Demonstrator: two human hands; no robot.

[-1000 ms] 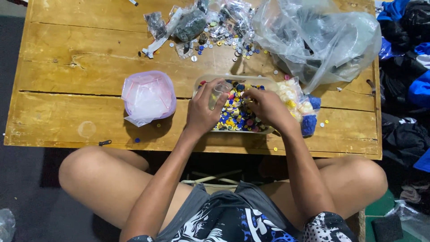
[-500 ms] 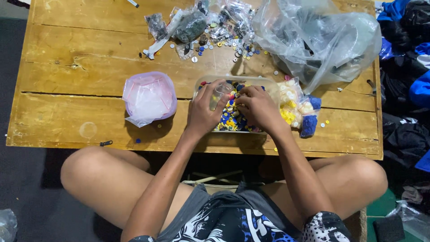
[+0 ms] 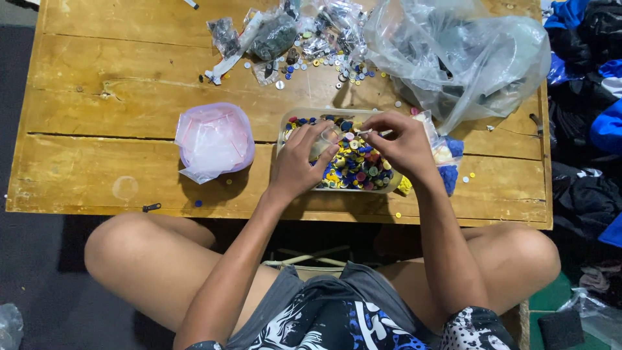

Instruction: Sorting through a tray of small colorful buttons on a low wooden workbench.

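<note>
A clear oblong tray [image 3: 283,129] full of coloured buttons [image 3: 356,167] sits near the front edge of the wooden table [image 3: 97,110]. My left hand [image 3: 299,163] rests over the tray's left part, its fingers closed on a small clear bag [image 3: 322,140]. My right hand [image 3: 400,144] hovers over the tray's far right side. Its thumb and forefinger pinch a small white piece [image 3: 363,132] right beside the bag's mouth. The two hands almost touch.
A pink bowl [image 3: 241,159] lined with small clear bags stands left of the tray. A large crumpled clear plastic bag [image 3: 460,52] lies at the back right. Small filled bags [image 3: 272,35] and loose buttons [image 3: 330,61] litter the back. Dark and blue clothes [image 3: 593,110] pile beside the table's right edge.
Both hands have risen from the button pile toward the tray's far rim. The right hand now pinches a small white piece next to the bag in the left hand.
</note>
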